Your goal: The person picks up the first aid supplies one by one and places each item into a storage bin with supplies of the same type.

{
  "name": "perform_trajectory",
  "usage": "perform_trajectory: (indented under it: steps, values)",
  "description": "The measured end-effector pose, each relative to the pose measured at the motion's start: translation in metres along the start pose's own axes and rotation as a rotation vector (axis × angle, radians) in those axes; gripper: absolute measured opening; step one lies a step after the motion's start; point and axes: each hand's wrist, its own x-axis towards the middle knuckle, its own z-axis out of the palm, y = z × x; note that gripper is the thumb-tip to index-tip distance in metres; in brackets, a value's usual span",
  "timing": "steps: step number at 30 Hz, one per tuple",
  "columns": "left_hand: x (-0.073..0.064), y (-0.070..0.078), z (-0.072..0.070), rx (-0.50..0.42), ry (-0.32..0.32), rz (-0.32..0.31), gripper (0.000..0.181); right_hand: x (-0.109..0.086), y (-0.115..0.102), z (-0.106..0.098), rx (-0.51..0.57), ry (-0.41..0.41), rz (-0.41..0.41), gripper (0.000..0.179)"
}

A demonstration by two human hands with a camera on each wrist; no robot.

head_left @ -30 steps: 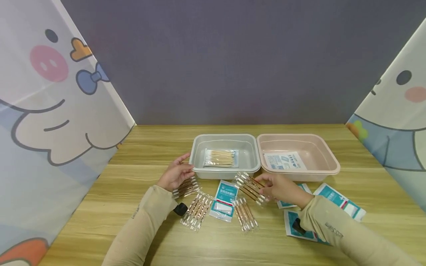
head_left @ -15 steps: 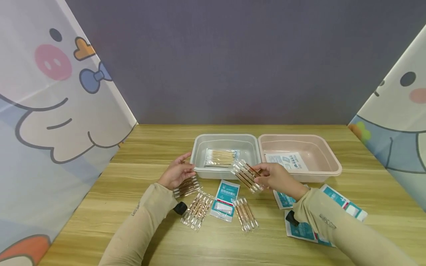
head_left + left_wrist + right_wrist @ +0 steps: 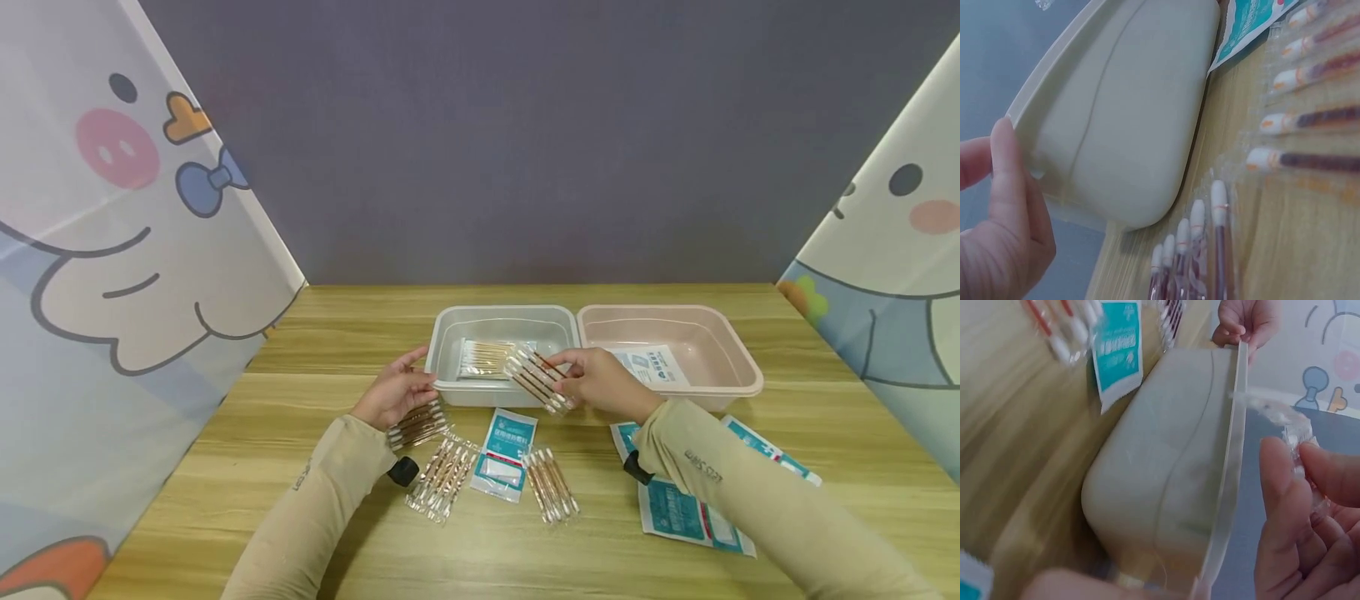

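Observation:
My right hand [image 3: 603, 383] pinches a clear pack of brown-stemmed cotton swabs [image 3: 534, 377] by its right end, over the front rim of the grey plastic bin [image 3: 480, 393]. In the right wrist view the pack's wrapper [image 3: 1297, 431] shows crinkled between thumb and fingertips. My left hand [image 3: 393, 392] holds the bin's rim at its front left corner. Inside lies a pack of pale wooden cotton swabs [image 3: 480, 358], partly covered by the held pack in the head view. More brown swab packs lie near my left wrist, one [image 3: 1191, 250] below the bin's corner in the left wrist view.
A pink bin [image 3: 686, 315] with a white printed packet [image 3: 660, 367] in it stands right beside the grey one. In front lie a teal-and-white packet [image 3: 504, 454] and more swab packs [image 3: 551, 485]. Several teal packets [image 3: 675, 508] lie under my right forearm.
My right hand has lifted the swab pack from in front of the two bins and carried it left over the grey bin's front rim. The left hand has stayed at the bin's corner.

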Motion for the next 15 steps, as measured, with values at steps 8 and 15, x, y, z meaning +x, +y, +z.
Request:
perform_trajectory:
  steps: [8,15]
  values:
    - [0.001,-0.004,-0.001,0.023,-0.012,0.005,0.066,0.011,-0.004,-0.015,-0.058,-0.004,-0.044,0.034]
    - [0.000,-0.004,-0.003,0.022,-0.022,0.021,0.065,0.024,-0.007,-0.023,-0.102,-0.018,-0.037,0.037]
